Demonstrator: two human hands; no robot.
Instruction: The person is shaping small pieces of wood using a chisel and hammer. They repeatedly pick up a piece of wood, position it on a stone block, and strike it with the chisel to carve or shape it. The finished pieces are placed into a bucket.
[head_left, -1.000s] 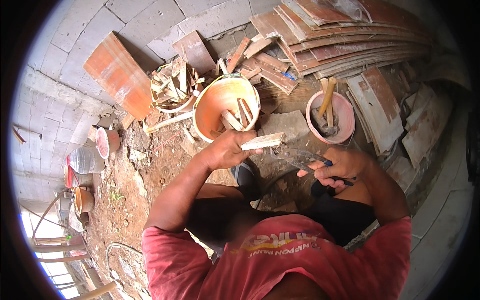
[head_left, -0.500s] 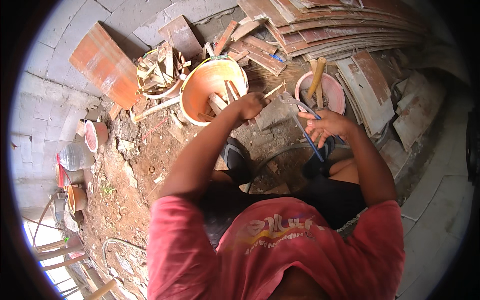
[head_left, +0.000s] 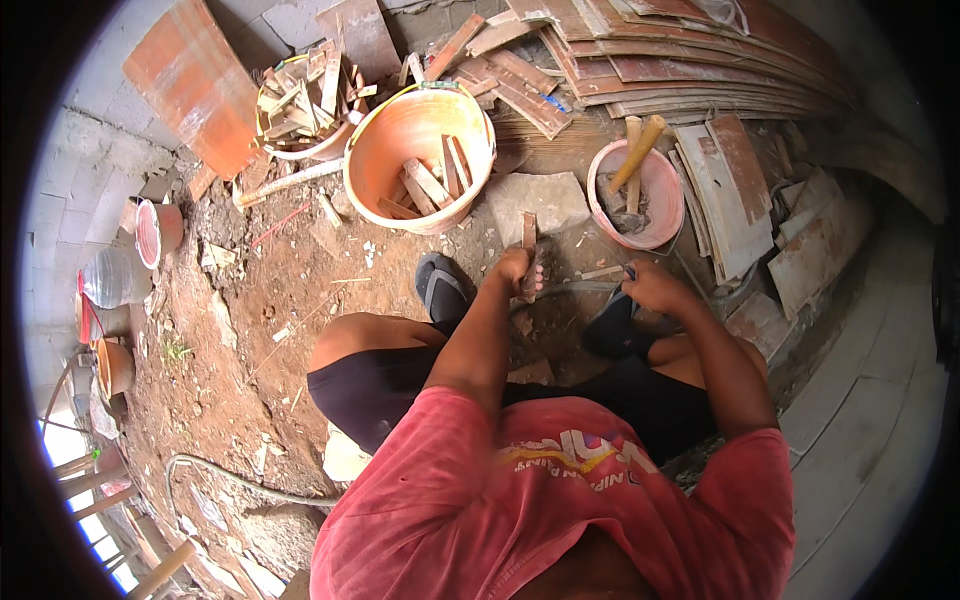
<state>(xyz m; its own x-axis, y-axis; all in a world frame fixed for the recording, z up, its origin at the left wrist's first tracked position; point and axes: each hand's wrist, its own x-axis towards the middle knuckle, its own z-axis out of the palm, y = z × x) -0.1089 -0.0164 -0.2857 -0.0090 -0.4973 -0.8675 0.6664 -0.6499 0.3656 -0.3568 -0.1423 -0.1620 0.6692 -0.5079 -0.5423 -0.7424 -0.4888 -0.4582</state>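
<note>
My left hand [head_left: 513, 266] is closed on a short strip of wood [head_left: 529, 230], which stands up past the fingers just above the ground between my feet. My right hand [head_left: 657, 288] is closed around the blue-handled pincers; only a bit of blue handle [head_left: 629, 272] shows by the thumb, and the jaws are hidden or too small to make out. Ahead of my left hand is a large orange bucket [head_left: 372, 200] holding several wood strips [head_left: 428, 183]. A smaller pink pail [head_left: 676, 205] stands beyond my right hand, with wooden tool handles [head_left: 637, 155] leaning in it.
Another bucket [head_left: 325, 150], heaped with wood scraps, sits at the far left. Stacked boards [head_left: 690, 68] lie at the far right, with loose panels [head_left: 735, 195] nearer. A flat slab [head_left: 540, 208] lies between bucket and pail. A hose [head_left: 245, 488] crosses the dirt.
My left hand has come down and nearer, now holding a wider strip upright instead of the thin stick. My right hand has lowered and closed over the pincers' handles, which were spread apart.
</note>
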